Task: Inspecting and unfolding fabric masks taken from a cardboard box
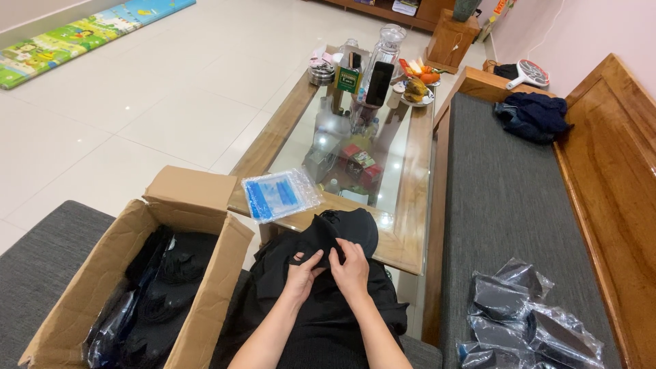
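Observation:
A black fabric garment (345, 229) lies over my lap and the near edge of the glass table. Both hands pinch it at its middle. My left hand (303, 274) grips a fold with the fingers curled in. My right hand (351, 269) presses and holds the cloth right beside it, the two hands touching. A stack of clear blue-tinted plastic bags (279, 194) rests on the table corner just beyond the garment.
An open cardboard box (205, 301) at my left holds more black items in plastic. Several bagged black items (526, 314) lie on the grey bench cushion at right. The wood-framed glass table (410, 225) carries a jar, phone, fruit plate and tins. Dark clothes (533, 115) sit farther along the bench.

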